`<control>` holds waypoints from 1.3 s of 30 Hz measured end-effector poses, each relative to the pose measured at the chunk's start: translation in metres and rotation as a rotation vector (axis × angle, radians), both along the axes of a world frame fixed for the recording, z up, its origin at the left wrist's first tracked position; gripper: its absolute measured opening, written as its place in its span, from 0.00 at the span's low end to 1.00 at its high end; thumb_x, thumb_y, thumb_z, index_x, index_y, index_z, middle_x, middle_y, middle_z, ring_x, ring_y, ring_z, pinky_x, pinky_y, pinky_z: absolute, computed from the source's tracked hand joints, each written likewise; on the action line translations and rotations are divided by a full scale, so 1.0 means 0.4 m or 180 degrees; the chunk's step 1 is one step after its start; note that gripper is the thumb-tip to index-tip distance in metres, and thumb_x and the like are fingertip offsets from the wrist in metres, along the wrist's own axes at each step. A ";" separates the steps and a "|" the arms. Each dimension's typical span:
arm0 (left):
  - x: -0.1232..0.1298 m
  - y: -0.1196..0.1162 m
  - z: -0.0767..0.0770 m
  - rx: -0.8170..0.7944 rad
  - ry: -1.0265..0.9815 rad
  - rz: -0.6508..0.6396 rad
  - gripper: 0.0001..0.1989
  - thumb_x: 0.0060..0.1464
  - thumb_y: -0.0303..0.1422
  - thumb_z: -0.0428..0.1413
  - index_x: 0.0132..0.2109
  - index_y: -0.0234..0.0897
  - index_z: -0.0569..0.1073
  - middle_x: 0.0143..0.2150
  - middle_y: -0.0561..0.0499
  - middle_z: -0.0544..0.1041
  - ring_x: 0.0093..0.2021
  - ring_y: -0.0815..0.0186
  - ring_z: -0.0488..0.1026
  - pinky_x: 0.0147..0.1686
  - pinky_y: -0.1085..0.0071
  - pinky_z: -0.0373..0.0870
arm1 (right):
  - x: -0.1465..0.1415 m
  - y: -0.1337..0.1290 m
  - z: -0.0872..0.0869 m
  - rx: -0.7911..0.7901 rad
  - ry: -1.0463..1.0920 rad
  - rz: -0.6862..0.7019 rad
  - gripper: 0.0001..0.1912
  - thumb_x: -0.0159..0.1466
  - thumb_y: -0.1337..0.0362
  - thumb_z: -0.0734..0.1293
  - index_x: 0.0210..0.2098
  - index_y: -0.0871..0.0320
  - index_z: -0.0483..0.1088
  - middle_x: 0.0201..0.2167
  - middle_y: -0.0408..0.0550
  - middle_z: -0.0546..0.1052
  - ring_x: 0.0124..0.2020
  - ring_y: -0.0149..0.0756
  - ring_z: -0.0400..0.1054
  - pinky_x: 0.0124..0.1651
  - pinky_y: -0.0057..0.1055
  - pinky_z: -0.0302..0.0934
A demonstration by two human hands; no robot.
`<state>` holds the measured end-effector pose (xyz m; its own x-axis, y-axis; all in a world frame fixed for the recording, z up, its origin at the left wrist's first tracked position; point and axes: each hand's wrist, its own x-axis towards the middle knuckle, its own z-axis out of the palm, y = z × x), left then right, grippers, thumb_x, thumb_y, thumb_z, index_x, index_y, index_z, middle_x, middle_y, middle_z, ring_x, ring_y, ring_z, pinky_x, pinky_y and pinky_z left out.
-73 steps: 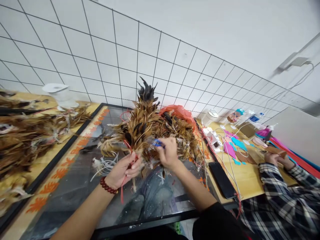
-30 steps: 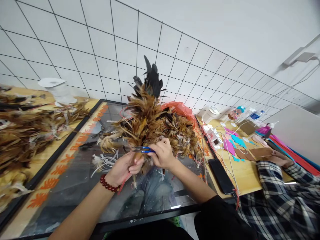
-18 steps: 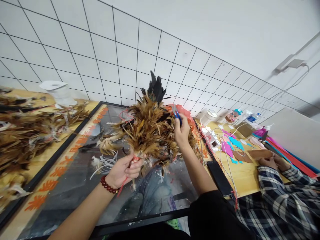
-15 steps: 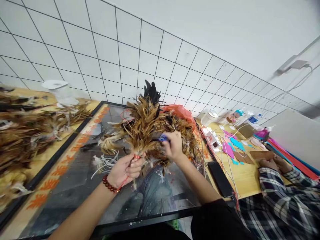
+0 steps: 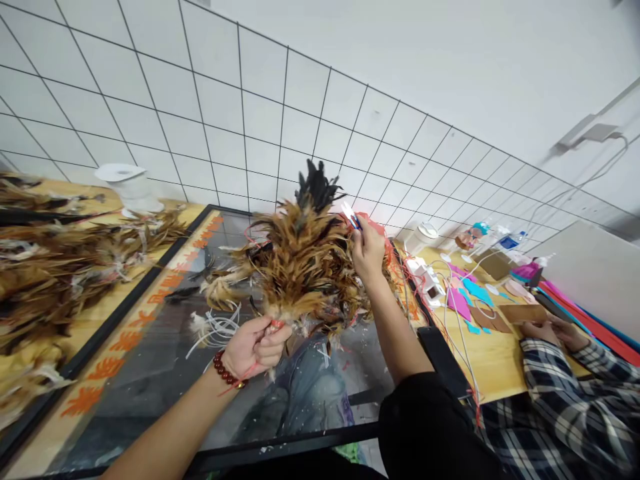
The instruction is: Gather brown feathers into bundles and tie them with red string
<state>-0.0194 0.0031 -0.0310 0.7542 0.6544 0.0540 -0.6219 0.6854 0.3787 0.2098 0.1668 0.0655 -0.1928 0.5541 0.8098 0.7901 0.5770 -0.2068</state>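
Note:
My left hand [image 5: 257, 347], with a red bead bracelet at the wrist, is closed round the red-wrapped base of a feather bundle [image 5: 295, 260]. The bundle stands upright, brown below with black feathers [image 5: 316, 187] at its top. To its right, my right hand [image 5: 369, 250] grips small blue-handled snips [image 5: 351, 216], whose pale blades point up and left beside the upper feathers. More brown feathers lie behind and right of the bundle, partly hidden by it. White strips [image 5: 215, 330] lie on the glass left of my left hand.
A black-framed glass panel [image 5: 135, 387] lies under my hands. Many feathers [image 5: 90, 267] and a white spool [image 5: 131, 190] are at left. At right are a black phone [image 5: 443, 360], cables, coloured felt pieces [image 5: 457, 300] and another person's hands [image 5: 555, 330]. A wire grid stands behind.
My right hand has moved up and right with the snips, from the middle of the feathers to beside their top. The left hand still holds the bundle, slightly lower in view.

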 end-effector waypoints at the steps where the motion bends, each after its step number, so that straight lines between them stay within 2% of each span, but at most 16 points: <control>1: 0.002 -0.002 0.004 -0.0017 -0.0122 0.0083 0.24 0.58 0.39 0.57 0.21 0.34 0.57 0.16 0.63 0.44 0.13 0.81 0.35 0.12 0.81 0.40 | 0.003 -0.022 -0.014 0.0053 0.0095 0.0133 0.22 0.73 0.59 0.52 0.61 0.57 0.64 0.41 0.52 0.76 0.41 0.39 0.66 0.46 0.37 0.55; 6: 0.007 -0.008 0.007 -0.0295 -0.0441 0.0552 0.11 0.60 0.30 0.54 0.29 0.30 0.69 0.17 0.62 0.51 0.14 0.81 0.33 0.11 0.83 0.41 | -0.033 -0.200 -0.145 0.0475 -0.0636 0.1601 0.21 0.70 0.62 0.57 0.61 0.55 0.62 0.33 0.46 0.74 0.32 0.35 0.65 0.46 0.39 0.55; 9: 0.009 -0.008 -0.002 -0.0311 -0.0442 0.0595 0.11 0.60 0.29 0.53 0.31 0.27 0.72 0.17 0.62 0.52 0.14 0.81 0.33 0.11 0.83 0.41 | -0.069 -0.250 -0.190 0.0537 -0.1081 0.1743 0.19 0.68 0.63 0.59 0.58 0.54 0.66 0.28 0.43 0.72 0.29 0.33 0.62 0.43 0.37 0.53; 11: 0.010 -0.008 -0.006 -0.0257 -0.0362 0.0510 0.09 0.60 0.30 0.54 0.38 0.27 0.75 0.17 0.62 0.54 0.14 0.81 0.33 0.11 0.83 0.39 | -0.085 -0.233 -0.183 0.0487 -0.1126 0.1489 0.18 0.69 0.63 0.59 0.56 0.54 0.69 0.26 0.42 0.70 0.28 0.33 0.62 0.42 0.37 0.51; 14: 0.018 -0.011 -0.007 -0.0151 -0.0043 0.0269 0.12 0.58 0.34 0.56 0.44 0.30 0.75 0.17 0.61 0.56 0.14 0.79 0.35 0.11 0.81 0.39 | -0.080 -0.155 -0.130 0.0151 -0.0841 0.0876 0.18 0.71 0.61 0.57 0.56 0.55 0.70 0.27 0.44 0.72 0.31 0.34 0.63 0.43 0.36 0.51; 16: 0.029 -0.014 -0.005 -0.0113 0.0248 0.0260 0.11 0.57 0.37 0.58 0.40 0.31 0.75 0.18 0.60 0.58 0.14 0.80 0.36 0.12 0.80 0.39 | -0.057 -0.097 -0.087 -0.0122 -0.0515 0.0453 0.19 0.72 0.60 0.55 0.57 0.56 0.69 0.31 0.46 0.74 0.33 0.35 0.65 0.43 0.35 0.51; 19: 0.053 -0.014 -0.001 -0.0053 0.0689 0.0749 0.18 0.56 0.42 0.59 0.27 0.30 0.70 0.19 0.58 0.57 0.15 0.81 0.39 0.13 0.80 0.39 | -0.015 -0.058 -0.049 -0.0160 0.0055 0.0141 0.21 0.73 0.60 0.52 0.60 0.57 0.66 0.37 0.50 0.76 0.38 0.38 0.67 0.43 0.34 0.54; 22: 0.071 -0.011 0.003 0.0122 0.1144 0.1205 0.26 0.58 0.48 0.55 0.22 0.31 0.64 0.18 0.59 0.53 0.16 0.80 0.42 0.15 0.80 0.41 | -0.002 -0.096 -0.063 0.0254 -0.0079 0.0556 0.22 0.72 0.61 0.52 0.62 0.57 0.64 0.37 0.50 0.75 0.37 0.38 0.66 0.46 0.36 0.56; 25: 0.073 -0.008 0.006 0.0146 0.1391 0.1392 0.27 0.57 0.51 0.54 0.24 0.32 0.63 0.19 0.58 0.55 0.15 0.80 0.42 0.16 0.79 0.40 | -0.029 -0.156 -0.097 0.0720 -0.1143 0.1423 0.21 0.71 0.60 0.57 0.61 0.54 0.65 0.29 0.44 0.71 0.30 0.35 0.62 0.46 0.38 0.55; 26: 0.071 -0.007 0.007 0.0115 0.1425 0.1416 0.26 0.57 0.51 0.54 0.25 0.33 0.63 0.20 0.58 0.57 0.15 0.81 0.42 0.16 0.79 0.39 | -0.041 -0.165 -0.102 0.0805 -0.1442 0.1560 0.21 0.71 0.60 0.58 0.61 0.53 0.66 0.27 0.42 0.69 0.29 0.34 0.60 0.45 0.38 0.54; 27: 0.069 -0.007 0.007 0.0090 0.1447 0.1405 0.25 0.57 0.51 0.55 0.25 0.33 0.63 0.20 0.58 0.58 0.15 0.80 0.42 0.16 0.79 0.39 | -0.051 -0.165 -0.101 0.0825 -0.1621 0.1542 0.20 0.70 0.60 0.59 0.59 0.52 0.67 0.26 0.41 0.68 0.28 0.34 0.59 0.45 0.37 0.53; 29: 0.065 -0.008 0.008 0.0096 0.1495 0.1327 0.25 0.56 0.51 0.55 0.27 0.33 0.64 0.20 0.58 0.59 0.15 0.80 0.42 0.15 0.79 0.39 | -0.056 -0.139 -0.083 0.0688 -0.1598 0.1122 0.18 0.70 0.60 0.59 0.57 0.53 0.70 0.25 0.42 0.68 0.29 0.34 0.59 0.44 0.37 0.51; 32: 0.063 -0.008 0.013 0.0237 0.1653 0.1370 0.26 0.54 0.53 0.56 0.27 0.33 0.64 0.21 0.57 0.60 0.16 0.80 0.43 0.16 0.79 0.39 | -0.024 -0.074 -0.033 0.0273 -0.0984 0.0321 0.19 0.72 0.59 0.56 0.56 0.57 0.70 0.29 0.46 0.72 0.32 0.36 0.62 0.45 0.38 0.50; 34: 0.062 -0.006 0.018 0.0342 0.1741 0.1625 0.27 0.53 0.55 0.56 0.28 0.33 0.65 0.23 0.56 0.63 0.17 0.80 0.46 0.16 0.79 0.42 | 0.006 -0.055 -0.011 0.0124 -0.0446 0.0094 0.21 0.72 0.59 0.54 0.58 0.58 0.68 0.34 0.50 0.74 0.35 0.38 0.64 0.46 0.37 0.51; 37: 0.056 0.003 0.023 0.0483 0.1911 0.2291 0.23 0.53 0.52 0.58 0.32 0.35 0.66 0.32 0.51 0.71 0.20 0.77 0.54 0.19 0.78 0.50 | 0.022 -0.095 -0.027 0.0223 -0.0076 0.0244 0.22 0.71 0.58 0.53 0.58 0.58 0.66 0.39 0.52 0.75 0.37 0.40 0.66 0.48 0.39 0.53; 39: 0.044 0.013 0.022 0.0515 0.2196 0.2761 0.18 0.54 0.47 0.59 0.35 0.36 0.66 0.35 0.51 0.73 0.22 0.75 0.57 0.20 0.77 0.51 | 0.000 -0.153 -0.064 0.0449 -0.0384 0.0609 0.21 0.71 0.57 0.54 0.57 0.57 0.66 0.33 0.49 0.74 0.32 0.38 0.65 0.47 0.41 0.54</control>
<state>-0.0017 0.0082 -0.0222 -0.0523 0.9964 -0.0673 -0.4877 0.0333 0.8724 0.2098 0.1058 0.0400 -0.3830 0.3814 0.8413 0.6779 0.7348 -0.0246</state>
